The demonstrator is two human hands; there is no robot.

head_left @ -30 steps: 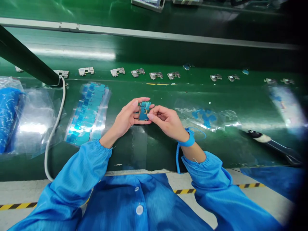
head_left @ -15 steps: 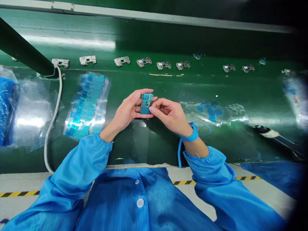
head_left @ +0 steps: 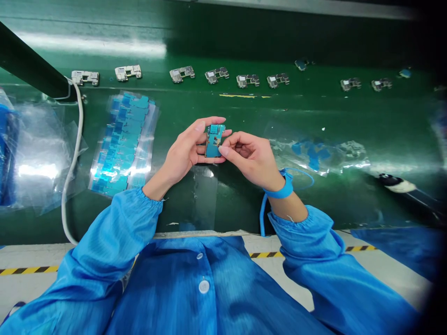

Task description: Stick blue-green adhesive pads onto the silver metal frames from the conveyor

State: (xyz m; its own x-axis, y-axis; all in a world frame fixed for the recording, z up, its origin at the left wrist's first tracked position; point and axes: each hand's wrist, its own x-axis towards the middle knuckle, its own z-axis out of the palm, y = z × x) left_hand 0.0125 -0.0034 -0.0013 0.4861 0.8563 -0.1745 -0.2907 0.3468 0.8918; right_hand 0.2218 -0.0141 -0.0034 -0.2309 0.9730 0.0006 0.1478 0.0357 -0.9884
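A small blue-green circuit board (head_left: pixel 213 150) with tiny metal parts is held upright above the bench, in front of my body. My left hand (head_left: pixel 183 151) is closed round it, fingers behind and along its edges. The thumb and index finger of my right hand (head_left: pixel 253 158) pinch the board's lower right edge; whether a thin film lies between those fingertips is too small to see. A blue wrist strap (head_left: pixel 281 187) with a coiled cord circles my right wrist.
Several silvery circuit boards (head_left: pixel 247 81) lie in a row along the back of the green bench. Left of my hands is a stack of blue film sheets (head_left: pixel 122 139), beside a white cable (head_left: pixel 78 135) and dark post (head_left: pixel 35 60). Clear plastic with blue scraps (head_left: pixel 310 153) lies right.
The view has shifted, so the bench row sits higher and further right. Both hands keep the same hold on the circuit board.
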